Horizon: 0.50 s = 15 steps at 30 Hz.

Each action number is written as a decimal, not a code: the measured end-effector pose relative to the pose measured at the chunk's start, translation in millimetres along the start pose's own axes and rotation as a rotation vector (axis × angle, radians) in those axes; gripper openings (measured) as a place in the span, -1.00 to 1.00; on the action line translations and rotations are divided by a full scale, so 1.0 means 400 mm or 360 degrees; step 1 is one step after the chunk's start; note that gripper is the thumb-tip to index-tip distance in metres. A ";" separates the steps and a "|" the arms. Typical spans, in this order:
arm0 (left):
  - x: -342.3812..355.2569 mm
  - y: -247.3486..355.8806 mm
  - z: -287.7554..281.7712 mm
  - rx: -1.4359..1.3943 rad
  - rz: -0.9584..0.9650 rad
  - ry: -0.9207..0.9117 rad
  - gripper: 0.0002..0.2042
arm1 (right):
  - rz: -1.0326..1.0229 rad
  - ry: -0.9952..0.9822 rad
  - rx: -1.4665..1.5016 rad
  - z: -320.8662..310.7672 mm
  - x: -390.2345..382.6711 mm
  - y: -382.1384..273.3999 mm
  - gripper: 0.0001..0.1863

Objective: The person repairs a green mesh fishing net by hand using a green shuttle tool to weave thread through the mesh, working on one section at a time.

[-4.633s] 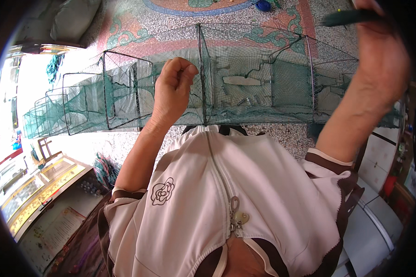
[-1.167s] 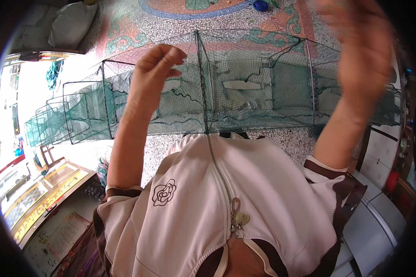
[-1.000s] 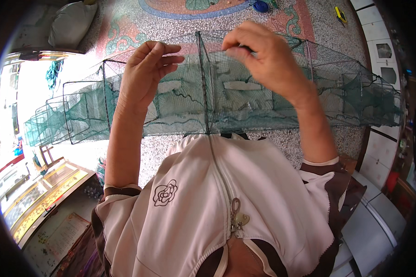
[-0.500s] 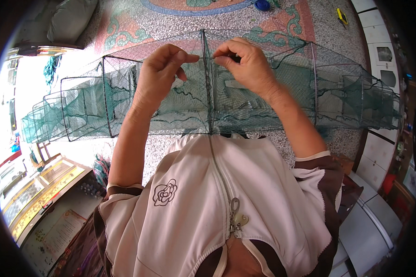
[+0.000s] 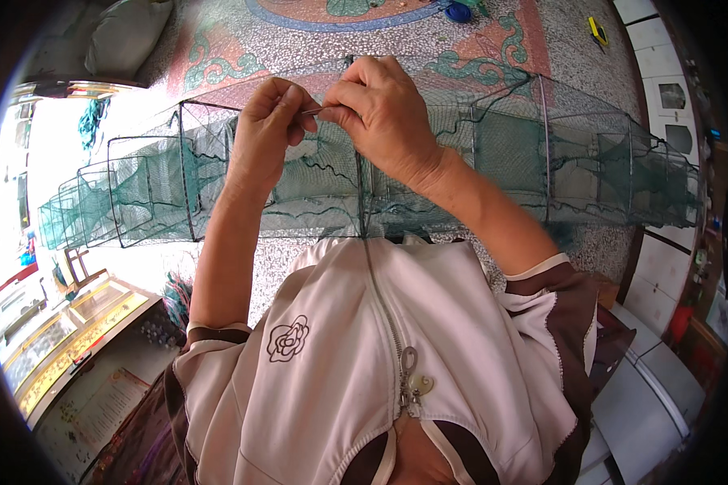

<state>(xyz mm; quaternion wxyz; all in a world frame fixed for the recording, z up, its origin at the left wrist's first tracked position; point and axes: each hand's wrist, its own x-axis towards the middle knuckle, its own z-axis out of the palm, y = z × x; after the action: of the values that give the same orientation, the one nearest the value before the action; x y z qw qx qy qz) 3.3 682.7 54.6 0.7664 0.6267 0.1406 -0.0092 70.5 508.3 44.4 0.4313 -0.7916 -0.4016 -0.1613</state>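
A long, folding net trap (image 5: 510, 158) of green mesh on dark square frames stretches from left to right in front of me. Over its middle, my left hand (image 5: 265, 125) is closed in a pinch. My right hand (image 5: 390, 113) pinches close beside it, fingertips nearly meeting the left ones. Between them shows a short, thin, needle-like piece (image 5: 312, 111); whether it is a needle or thread is too small to tell. The trap's middle frame bar (image 5: 360, 190) runs below my right hand, partly covered by it.
On the patterned stone floor beyond lie a blue round object (image 5: 458, 12) and a yellow cutter-like tool (image 5: 597, 31). A glass-topped wooden cabinet (image 5: 89, 323) stands at the lower left. White tiled cupboards (image 5: 663, 89) line the right, and a grey bag (image 5: 125, 32) is far left.
My right hand has moved left, past the trap's middle bar, up to my left hand. The left hand has stayed nearly in place, its fingers curled in more. The trap's middle has shifted slightly.
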 end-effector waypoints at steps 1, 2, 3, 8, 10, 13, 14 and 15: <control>-0.002 0.000 0.005 0.0020 -0.0025 -0.0028 -0.85 | -0.0040 0.0054 0.0192 -0.002 0.011 -0.016 -0.83; -0.005 0.000 0.011 0.0058 -0.0043 0.0050 -0.85 | -0.0082 0.0110 0.0379 -0.004 0.024 -0.036 -0.84; -0.009 -0.001 0.020 0.0036 0.0032 0.0007 -0.85 | -0.0120 0.0166 0.0564 -0.009 0.039 -0.057 -0.84; -0.026 -0.007 0.066 0.0774 0.0928 0.0037 -0.88 | -0.0095 0.0191 0.1274 -0.074 0.092 -0.129 -0.87; -0.024 -0.011 0.076 0.0833 0.0513 0.0098 -0.90 | 0.0221 0.0018 0.1941 -0.122 0.100 -0.124 -0.87; -0.023 -0.020 0.086 0.0833 0.0249 0.0131 -0.92 | 0.0075 0.0411 0.1668 -0.206 0.147 -0.076 -0.79; -0.023 -0.023 0.089 0.0869 0.0289 0.0126 -0.89 | -0.0051 0.0518 0.1543 -0.234 0.162 -0.063 -0.72; -0.022 -0.027 0.093 0.0880 0.0361 0.0096 -0.88 | 0.0001 0.0537 0.1710 -0.290 0.160 -0.056 -0.80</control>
<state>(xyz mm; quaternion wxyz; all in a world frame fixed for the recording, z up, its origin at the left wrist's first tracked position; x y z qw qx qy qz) 0.4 643.3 52.8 0.5582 0.8234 0.0845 0.0571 103.9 452.9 162.0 0.8322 -0.4240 -0.3525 -0.0582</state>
